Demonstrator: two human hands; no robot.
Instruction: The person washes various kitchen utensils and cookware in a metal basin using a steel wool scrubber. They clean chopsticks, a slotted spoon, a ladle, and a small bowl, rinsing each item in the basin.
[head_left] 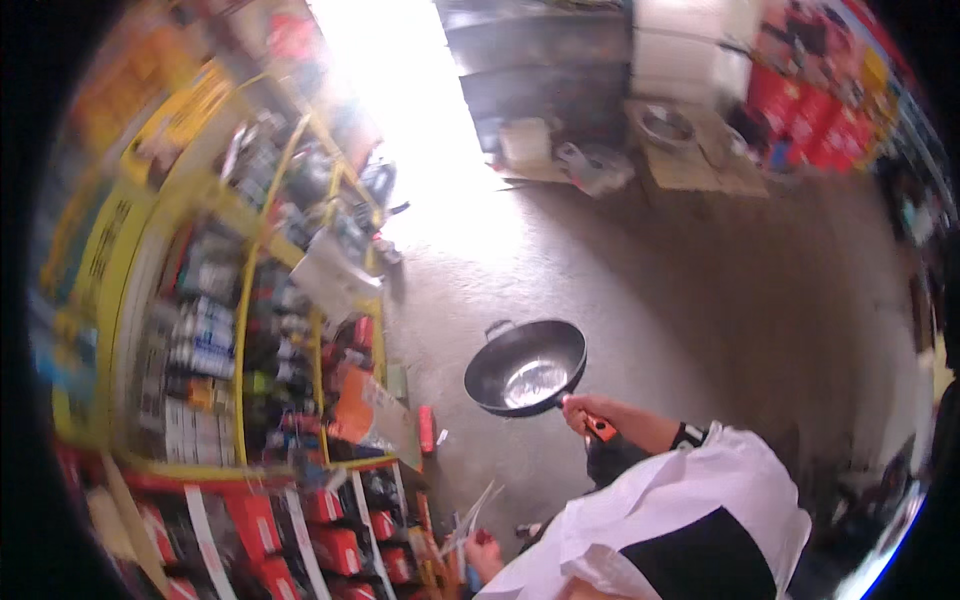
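Observation:
My right hand (588,410) is closed around the handle of a dark wok (527,366), which has a small loop handle on its far side. The wok is held out above the floor with its bowl facing up, and light shines off its inner bottom. An orange tag or label (601,427) shows just beside that hand. Low in the view, my left hand (484,552) is curled near the shelf. Thin pale sheets or strips (468,520) stick up next to its fingers; what it grips is too small and blurred to name.
Yellow-framed shelves (245,350) packed with goods stand along the left, with red boxes (333,548) in the lower rack. A red item (427,429) lies on the concrete floor (640,280). Far off are plastic bags (594,168), a metal basin (667,126) on cardboard and red packages (810,120).

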